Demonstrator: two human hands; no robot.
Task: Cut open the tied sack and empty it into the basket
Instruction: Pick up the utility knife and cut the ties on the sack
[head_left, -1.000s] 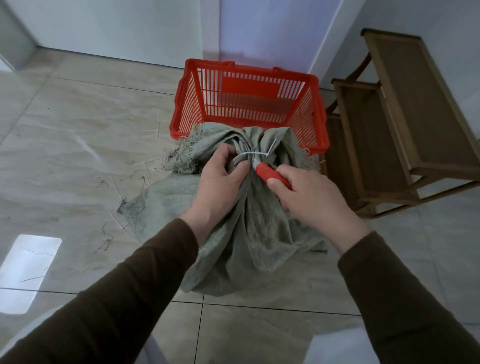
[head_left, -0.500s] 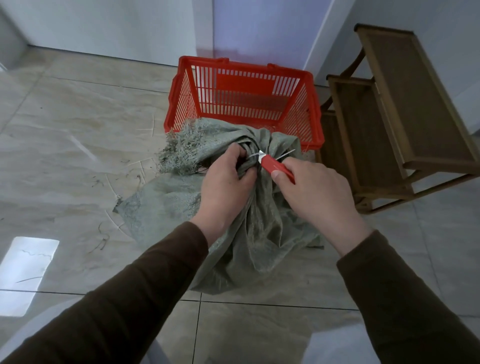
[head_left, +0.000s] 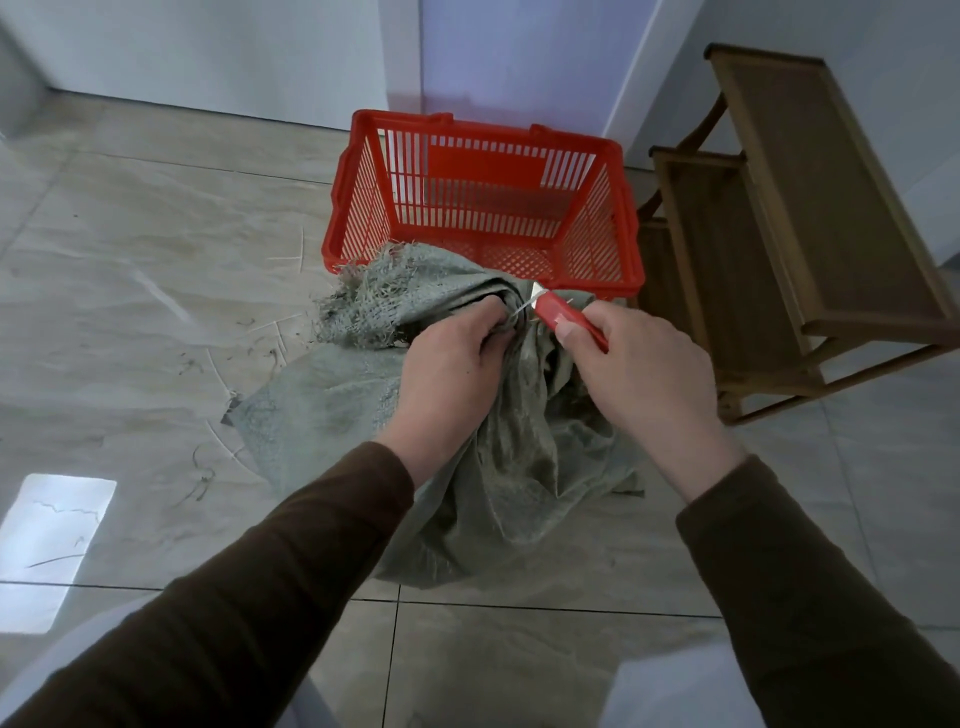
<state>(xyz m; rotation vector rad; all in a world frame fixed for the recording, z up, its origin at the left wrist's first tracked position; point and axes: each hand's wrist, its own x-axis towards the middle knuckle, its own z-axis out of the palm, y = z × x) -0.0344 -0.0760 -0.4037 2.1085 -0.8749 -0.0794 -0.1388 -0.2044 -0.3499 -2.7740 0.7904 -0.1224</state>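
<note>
1. 2 brown sleeves (head_left: 291, 561) reach forward over the tiled floor (head_left: 130, 322).
2. The left hand (head_left: 447, 374) grips the bunched neck of the grey-green woven sack (head_left: 509, 478), fingers curled into the cloth.
3. The right hand (head_left: 639, 374) holds a red-handled knife (head_left: 566, 317), its blade at the sack's gathered neck.
4. The sack slumps on the floor, its frayed mouth against the red plastic basket (head_left: 483, 124).
5. A wooden shelf unit (head_left: 810, 218) lies right of the basket.

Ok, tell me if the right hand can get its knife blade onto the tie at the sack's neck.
Probably yes: the right hand has the knife at the gathered neck, nothing between.
</note>
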